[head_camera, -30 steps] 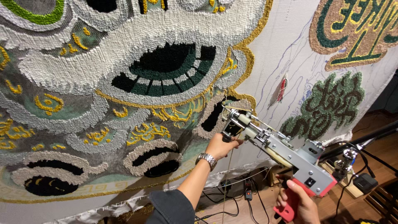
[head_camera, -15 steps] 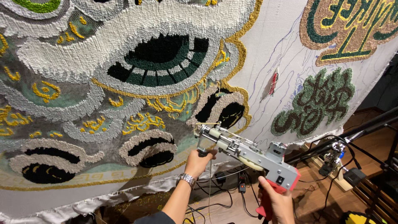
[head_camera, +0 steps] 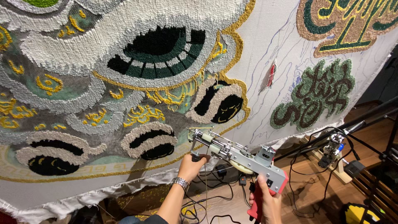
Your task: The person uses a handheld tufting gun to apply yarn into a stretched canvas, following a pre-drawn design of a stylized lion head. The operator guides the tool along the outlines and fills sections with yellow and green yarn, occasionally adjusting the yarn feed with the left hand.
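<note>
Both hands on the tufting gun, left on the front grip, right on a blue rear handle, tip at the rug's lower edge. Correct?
Not quite: the rear handle is red, not blue, as the head view shows. The rest holds: left hand on the front grip, right hand on the rear handle, tufting gun tip at the rug's lower edge.

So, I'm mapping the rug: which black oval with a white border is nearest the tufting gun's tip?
The lower-middle black oval, just left of the tufting gun; the other ovals lie farther off.
</note>
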